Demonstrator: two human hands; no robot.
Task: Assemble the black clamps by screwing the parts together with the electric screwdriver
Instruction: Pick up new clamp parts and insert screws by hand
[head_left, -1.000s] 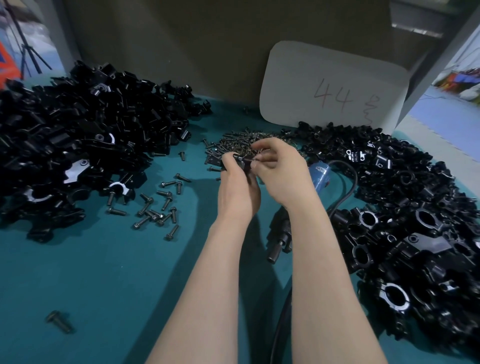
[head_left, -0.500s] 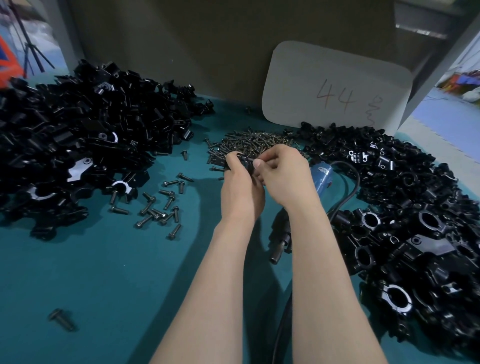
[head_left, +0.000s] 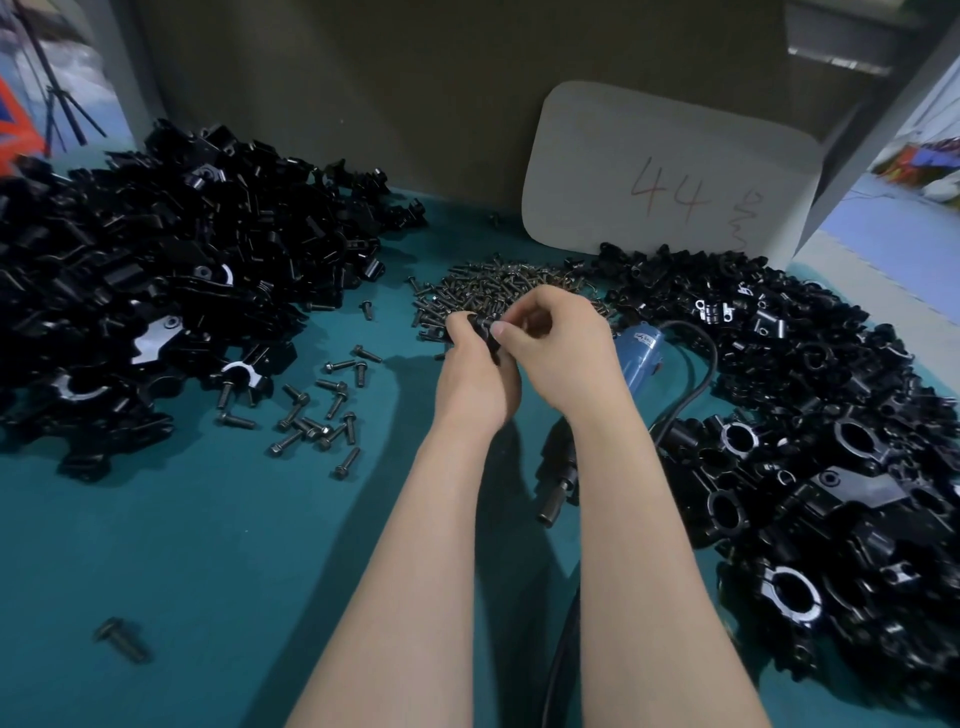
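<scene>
The person's two hands meet just in front of the heap of small screws (head_left: 488, 283), closed together on one black clamp part (head_left: 482, 332). The left hand (head_left: 475, 382) curls round it from below, and the right hand (head_left: 563, 353) pinches its top between thumb and fingers. The part is small, dark and glossy, and the fingers hide most of its shape. Right of the screw heap and behind the right wrist, the electric screwdriver (head_left: 641, 353) lies on the teal surface (head_left: 182, 545), blue body toward the heap and black nose toward the person. Large piles of black clamp pieces flank the heap, one left (head_left: 156, 291) and one right (head_left: 805, 415). Loose bolts (head_left: 322, 410) lie scattered front-left of the heap.
</scene>
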